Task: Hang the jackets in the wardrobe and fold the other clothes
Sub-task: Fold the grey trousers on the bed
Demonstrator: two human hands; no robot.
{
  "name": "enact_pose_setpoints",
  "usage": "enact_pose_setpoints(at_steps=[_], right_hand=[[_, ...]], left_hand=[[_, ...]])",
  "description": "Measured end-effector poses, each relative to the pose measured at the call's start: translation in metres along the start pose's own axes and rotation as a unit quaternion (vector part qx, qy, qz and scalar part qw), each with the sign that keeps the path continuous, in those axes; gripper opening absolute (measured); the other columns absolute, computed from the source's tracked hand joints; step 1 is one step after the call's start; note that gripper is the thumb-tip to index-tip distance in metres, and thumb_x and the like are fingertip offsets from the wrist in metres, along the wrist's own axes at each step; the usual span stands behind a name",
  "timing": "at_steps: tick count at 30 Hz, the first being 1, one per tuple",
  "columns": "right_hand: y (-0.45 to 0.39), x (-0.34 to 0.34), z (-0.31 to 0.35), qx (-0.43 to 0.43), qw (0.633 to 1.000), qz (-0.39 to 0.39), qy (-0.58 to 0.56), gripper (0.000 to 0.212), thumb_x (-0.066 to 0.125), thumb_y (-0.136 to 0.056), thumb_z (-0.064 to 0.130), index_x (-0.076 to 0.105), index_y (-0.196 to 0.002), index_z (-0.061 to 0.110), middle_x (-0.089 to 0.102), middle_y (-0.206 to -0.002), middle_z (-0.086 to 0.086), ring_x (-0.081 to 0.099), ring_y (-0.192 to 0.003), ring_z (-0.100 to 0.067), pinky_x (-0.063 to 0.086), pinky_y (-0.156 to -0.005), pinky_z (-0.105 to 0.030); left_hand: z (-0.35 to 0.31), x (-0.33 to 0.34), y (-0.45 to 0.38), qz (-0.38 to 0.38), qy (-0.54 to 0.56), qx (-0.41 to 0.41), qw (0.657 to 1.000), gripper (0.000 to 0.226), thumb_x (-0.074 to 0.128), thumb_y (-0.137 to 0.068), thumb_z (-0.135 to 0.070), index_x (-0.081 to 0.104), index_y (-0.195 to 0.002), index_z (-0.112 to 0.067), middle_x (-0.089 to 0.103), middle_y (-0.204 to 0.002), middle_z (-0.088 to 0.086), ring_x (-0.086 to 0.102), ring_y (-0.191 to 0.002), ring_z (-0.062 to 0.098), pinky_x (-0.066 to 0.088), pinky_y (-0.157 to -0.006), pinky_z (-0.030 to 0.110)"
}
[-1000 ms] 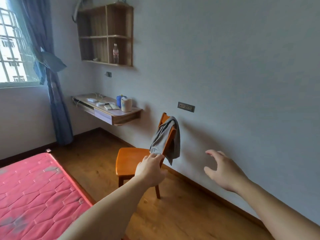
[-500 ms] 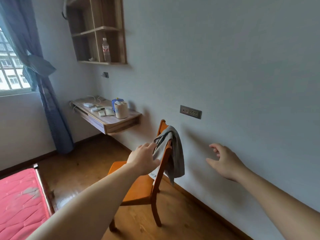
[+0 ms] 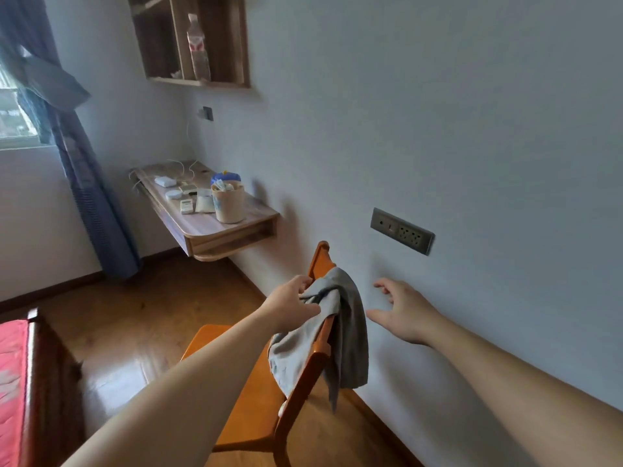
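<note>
A grey garment [image 3: 347,335] hangs over the backrest of an orange wooden chair [image 3: 249,392] that stands against the wall. My left hand [image 3: 290,306] is at the top of the backrest, with its fingers curled into the bunched grey cloth. My right hand [image 3: 401,311] hovers just right of the garment, between it and the wall. Its fingers are spread and it holds nothing.
A wall-mounted wooden desk [image 3: 209,224] with a cup and small items is behind the chair. A wall shelf [image 3: 195,45] with a bottle hangs above it. A bed with a pink mattress [image 3: 11,382] is at the left. A socket strip [image 3: 401,230] sits on the wall; blue curtain [image 3: 84,183] at the window.
I have come closer to the chair. My left hand went from in front of the chair to gripping the grey garment on the backrest. My right hand drew nearer to the garment.
</note>
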State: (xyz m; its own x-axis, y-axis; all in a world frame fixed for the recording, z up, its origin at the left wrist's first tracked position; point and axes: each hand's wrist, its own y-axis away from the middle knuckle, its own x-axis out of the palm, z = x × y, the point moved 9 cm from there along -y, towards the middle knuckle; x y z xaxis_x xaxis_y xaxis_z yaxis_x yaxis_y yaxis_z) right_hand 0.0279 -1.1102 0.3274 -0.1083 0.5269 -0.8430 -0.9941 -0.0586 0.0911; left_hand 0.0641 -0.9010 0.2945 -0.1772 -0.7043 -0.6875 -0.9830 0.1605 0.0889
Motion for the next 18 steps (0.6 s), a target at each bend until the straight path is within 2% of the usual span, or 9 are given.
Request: enact_pose_setpoints(at_steps=[2, 3, 6, 9, 11, 13, 14, 16, 18], right_hand=[[-0.056, 0.009, -0.016, 0.016, 1.0, 0.012, 0.001, 0.066, 0.066, -0.081, 0.046, 0.041, -0.14, 0.027, 0.045, -0.14, -0.002, 0.05, -0.123, -0.021, 0.045, -0.102, -0.039], [-0.084, 0.014, -0.025, 0.029, 0.999, 0.022, 0.002, 0.066, 0.066, -0.082, 0.046, 0.041, -0.14, 0.026, 0.046, -0.14, -0.003, 0.05, -0.123, -0.021, 0.045, -0.101, -0.038], [-0.15, 0.038, -0.044, 0.078, 0.994, 0.075, 0.008, 0.074, 0.066, -0.083, 0.05, 0.035, -0.145, 0.024, 0.042, -0.146, -0.006, 0.047, -0.128, -0.024, 0.043, -0.102, -0.037], [-0.193, 0.072, -0.054, 0.132, 0.98, 0.145, -0.042, 0.093, 0.066, -0.08, 0.059, 0.017, -0.152, 0.026, 0.03, -0.156, -0.006, 0.039, -0.137, -0.028, 0.041, -0.104, -0.041], [-0.209, 0.095, -0.054, 0.136, 0.972, 0.19, -0.032, 0.097, 0.067, -0.079, 0.06, 0.012, -0.153, 0.028, 0.027, -0.157, -0.004, 0.039, -0.137, -0.029, 0.043, -0.102, -0.042], [-0.222, 0.112, -0.05, 0.116, 0.97, 0.213, -0.022, 0.091, 0.071, -0.079, 0.054, 0.022, -0.149, 0.024, 0.039, -0.15, -0.004, 0.047, -0.129, -0.026, 0.049, -0.1, -0.039], [-0.228, 0.118, -0.049, 0.103, 0.97, 0.22, -0.025, 0.082, 0.072, -0.079, 0.051, 0.032, -0.144, 0.022, 0.048, -0.142, -0.003, 0.053, -0.122, -0.023, 0.051, -0.096, -0.037], [-0.234, 0.123, -0.045, 0.079, 0.971, 0.225, -0.032, 0.06, 0.073, -0.078, 0.048, 0.051, -0.127, 0.022, 0.062, -0.119, 0.0, 0.061, -0.104, -0.017, 0.054, -0.082, -0.029], [-0.235, 0.122, -0.041, 0.054, 0.976, 0.213, -0.004, 0.041, 0.071, -0.078, 0.049, 0.057, -0.107, 0.024, 0.065, -0.101, 0.003, 0.063, -0.089, -0.014, 0.049, -0.067, -0.022]], left_hand=[[0.016, 0.007, -0.053, 0.01, -0.028, -0.002, 1.0, 0.068, 0.066, -0.083, -0.027, 0.036, -0.144, -0.028, 0.049, -0.14, 0.001, 0.051, -0.119, 0.018, 0.048, -0.09, 0.027], [0.025, 0.013, -0.078, 0.02, -0.038, -0.005, 0.999, 0.071, 0.066, -0.081, -0.026, 0.035, -0.145, -0.028, 0.048, -0.141, 0.001, 0.052, -0.118, 0.018, 0.049, -0.091, 0.027], [0.051, 0.04, -0.132, 0.08, -0.055, -0.011, 0.995, 0.08, 0.07, -0.079, -0.035, 0.028, -0.147, -0.033, 0.043, -0.144, 0.0, 0.052, -0.107, 0.013, 0.046, -0.072, 0.016], [0.075, 0.069, -0.174, 0.137, -0.056, -0.023, 0.989, 0.095, 0.07, -0.074, -0.061, 0.019, -0.15, -0.036, 0.034, -0.153, -0.002, 0.046, -0.128, 0.02, 0.041, -0.088, 0.022], [0.089, 0.086, -0.19, 0.181, -0.048, -0.035, 0.982, 0.1, 0.072, -0.071, -0.062, 0.015, -0.15, -0.039, 0.031, -0.154, -0.004, 0.04, -0.135, 0.022, 0.04, -0.098, 0.029], [0.101, 0.097, -0.199, 0.231, -0.018, -0.055, 0.971, 0.099, 0.076, -0.068, -0.055, 0.016, -0.147, -0.044, 0.035, -0.149, -0.005, 0.043, -0.13, 0.022, 0.044, -0.104, 0.035], [0.106, 0.099, -0.203, 0.246, -0.013, -0.061, 0.967, 0.095, 0.077, -0.068, -0.05, 0.021, -0.145, -0.044, 0.041, -0.142, -0.005, 0.049, -0.123, 0.02, 0.048, -0.101, 0.037], [0.114, 0.097, -0.207, 0.235, -0.035, -0.063, 0.969, 0.079, 0.077, -0.071, -0.041, 0.032, -0.137, -0.039, 0.052, -0.121, -0.007, 0.056, -0.104, 0.015, 0.054, -0.086, 0.03], [0.111, 0.091, -0.21, 0.18, -0.108, -0.039, 0.977, 0.058, 0.073, -0.076, -0.035, 0.041, -0.124, -0.035, 0.056, -0.103, -0.009, 0.057, -0.089, 0.014, 0.05, -0.069, 0.025]])
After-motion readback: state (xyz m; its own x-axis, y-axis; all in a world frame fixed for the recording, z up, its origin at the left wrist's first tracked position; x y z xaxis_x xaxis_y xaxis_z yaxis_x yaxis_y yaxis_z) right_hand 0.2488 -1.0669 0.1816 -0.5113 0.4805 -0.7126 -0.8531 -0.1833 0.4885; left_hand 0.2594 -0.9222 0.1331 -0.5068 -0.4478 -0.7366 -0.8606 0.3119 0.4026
